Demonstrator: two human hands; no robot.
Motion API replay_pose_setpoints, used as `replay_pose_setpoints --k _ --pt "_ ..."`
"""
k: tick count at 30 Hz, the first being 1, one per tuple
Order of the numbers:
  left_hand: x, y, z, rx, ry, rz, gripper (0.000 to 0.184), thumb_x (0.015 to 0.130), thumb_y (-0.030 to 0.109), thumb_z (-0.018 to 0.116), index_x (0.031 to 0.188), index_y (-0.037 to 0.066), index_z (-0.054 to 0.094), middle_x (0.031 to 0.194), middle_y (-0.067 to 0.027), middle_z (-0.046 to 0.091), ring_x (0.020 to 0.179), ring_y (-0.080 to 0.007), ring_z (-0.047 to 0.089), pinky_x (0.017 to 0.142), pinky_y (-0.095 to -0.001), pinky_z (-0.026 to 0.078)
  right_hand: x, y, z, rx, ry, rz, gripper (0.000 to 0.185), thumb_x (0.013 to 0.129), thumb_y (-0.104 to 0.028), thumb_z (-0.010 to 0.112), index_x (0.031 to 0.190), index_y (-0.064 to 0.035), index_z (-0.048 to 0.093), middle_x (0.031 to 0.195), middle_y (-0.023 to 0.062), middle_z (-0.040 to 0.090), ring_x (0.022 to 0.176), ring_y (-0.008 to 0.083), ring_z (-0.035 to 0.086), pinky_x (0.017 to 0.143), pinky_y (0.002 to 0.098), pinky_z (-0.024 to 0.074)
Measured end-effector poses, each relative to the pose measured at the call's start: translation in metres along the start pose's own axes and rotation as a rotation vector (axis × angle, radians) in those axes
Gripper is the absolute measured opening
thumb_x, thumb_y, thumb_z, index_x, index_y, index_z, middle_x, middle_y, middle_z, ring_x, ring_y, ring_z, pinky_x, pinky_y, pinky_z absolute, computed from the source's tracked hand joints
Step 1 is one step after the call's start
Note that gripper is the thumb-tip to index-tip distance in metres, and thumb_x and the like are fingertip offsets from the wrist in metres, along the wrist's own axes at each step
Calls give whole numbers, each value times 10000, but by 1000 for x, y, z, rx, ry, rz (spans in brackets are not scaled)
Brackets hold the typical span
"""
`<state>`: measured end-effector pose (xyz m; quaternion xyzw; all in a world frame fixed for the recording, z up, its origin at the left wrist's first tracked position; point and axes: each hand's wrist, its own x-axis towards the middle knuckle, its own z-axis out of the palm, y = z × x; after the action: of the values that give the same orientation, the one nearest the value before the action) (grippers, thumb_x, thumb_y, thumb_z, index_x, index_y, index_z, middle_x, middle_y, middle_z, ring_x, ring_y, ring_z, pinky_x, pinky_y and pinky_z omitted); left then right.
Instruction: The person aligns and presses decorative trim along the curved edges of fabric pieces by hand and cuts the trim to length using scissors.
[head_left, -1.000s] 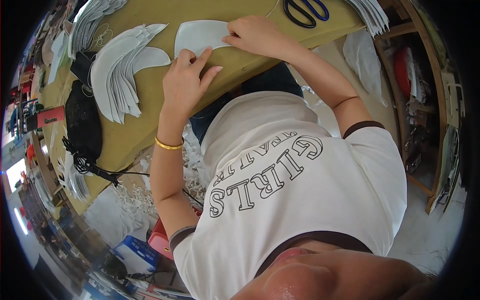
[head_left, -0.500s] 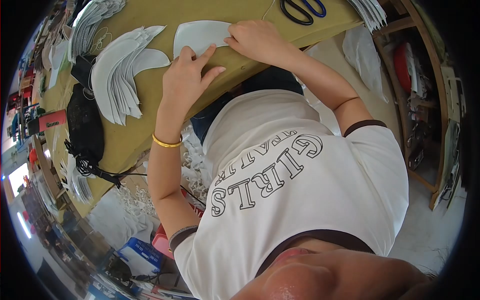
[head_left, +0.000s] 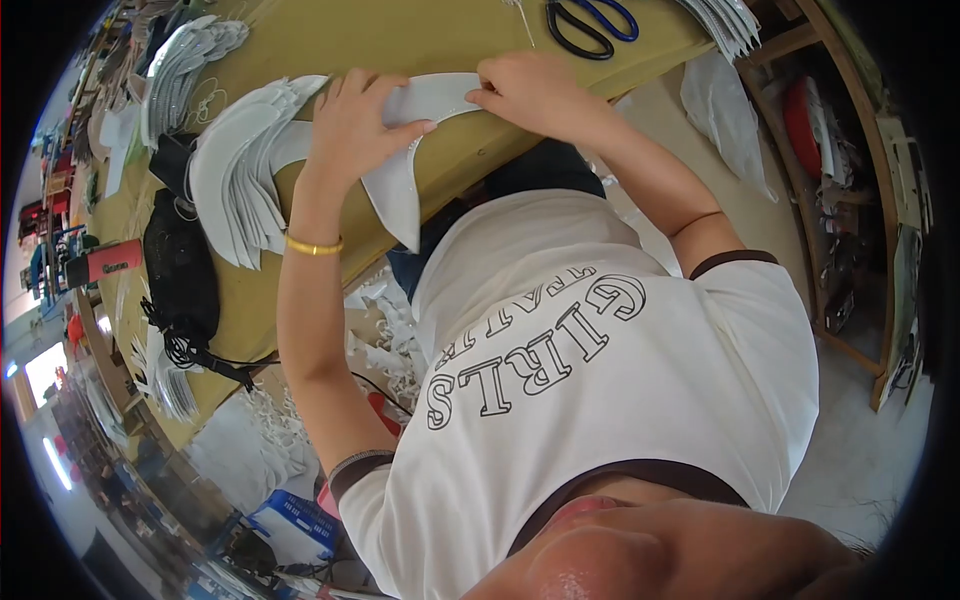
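Observation:
A white curved sheet-material panel point(head_left: 440, 92) lies near the front edge of the table, with one pointed end point(head_left: 400, 205) reaching toward my body past the edge. My right hand point(head_left: 530, 95) pinches the panel's right end between thumb and fingers. Spread fingers of my left hand point(head_left: 350, 125) rest over the panel's left part, the thumb stretched out across it. Left of that hand sits a fanned stack of similar white panels point(head_left: 235, 180). Part of the held panel is hidden under my left hand.
Scissors point(head_left: 582, 30) with black and blue handles lie at the far side. More white stacks point(head_left: 185, 75) stand at the far left, another point(head_left: 725, 22) at the right. A black pouch-like item with cable point(head_left: 180, 265) and a red box point(head_left: 115, 260) lie left. Wooden shelving point(head_left: 850, 130) stands right.
My left hand has moved left and its fingers have spread. The panel has turned, its pointed end now toward my body. My right hand has shifted slightly right, still pinching.

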<state>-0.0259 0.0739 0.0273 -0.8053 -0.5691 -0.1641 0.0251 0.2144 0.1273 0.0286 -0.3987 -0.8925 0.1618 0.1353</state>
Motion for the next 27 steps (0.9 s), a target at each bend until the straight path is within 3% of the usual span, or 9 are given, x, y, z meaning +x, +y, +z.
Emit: replay_pose_setpoints --k 2,5,8,11,14,17,23,27 --pt "-15 26 -8 97 -45 -169 553 673 490 807 1062 118 680 1030 -99 602 972 -311 584 796 -450 482 0 11 0 136 -30 -37 310 877 -338 647 847 -32 686 801 141 694 744 334 661 664 431 497" --pt "-32 45 -10 219 -51 -257 540 689 517 787 1008 100 661 968 -95 592 910 -321 584 727 -457 475 1 21 10 103 59 -109 306 877 -327 648 838 -24 675 797 141 688 740 333 644 690 417 477" --pt "-40 52 -8 226 32 -243 498 722 439 786 1055 92 659 954 -91 591 888 -328 575 753 -449 477 2 21 9 182 32 -79 298 871 -317 657 853 -20 673 791 140 682 740 327 637 710 417 471" --pt "-41 47 2 12 234 -69 365 790 273 756 1101 97 682 954 -80 584 860 -293 564 765 -419 479 5 24 14 199 10 -59 288 864 -310 668 855 -22 672 788 137 680 742 314 635 716 414 466" --pt "-43 50 9 -151 128 53 329 800 94 700 1128 114 706 970 -58 575 847 -252 554 766 -381 478 4 26 18 193 18 -61 284 860 -307 674 851 -23 671 795 135 685 741 308 639 714 408 470" --pt "-43 53 11 -58 126 83 346 779 39 669 1108 130 728 971 -36 574 841 -224 554 747 -362 475 5 27 20 190 27 -68 285 860 -309 675 846 -25 670 791 132 685 740 309 640 719 405 474" --pt "-42 56 9 9 120 97 365 759 34 669 1104 138 727 957 -27 567 836 -221 553 732 -357 481 5 27 17 190 3 -76 288 861 -316 671 855 -28 676 780 131 680 729 308 635 719 405 471" --pt "-34 55 11 -2 132 145 303 781 104 705 1082 124 728 947 -21 561 825 -214 550 719 -352 482 6 29 22 128 30 -101 310 865 -334 664 854 -25 680 774 135 683 718 308 641 705 405 476"
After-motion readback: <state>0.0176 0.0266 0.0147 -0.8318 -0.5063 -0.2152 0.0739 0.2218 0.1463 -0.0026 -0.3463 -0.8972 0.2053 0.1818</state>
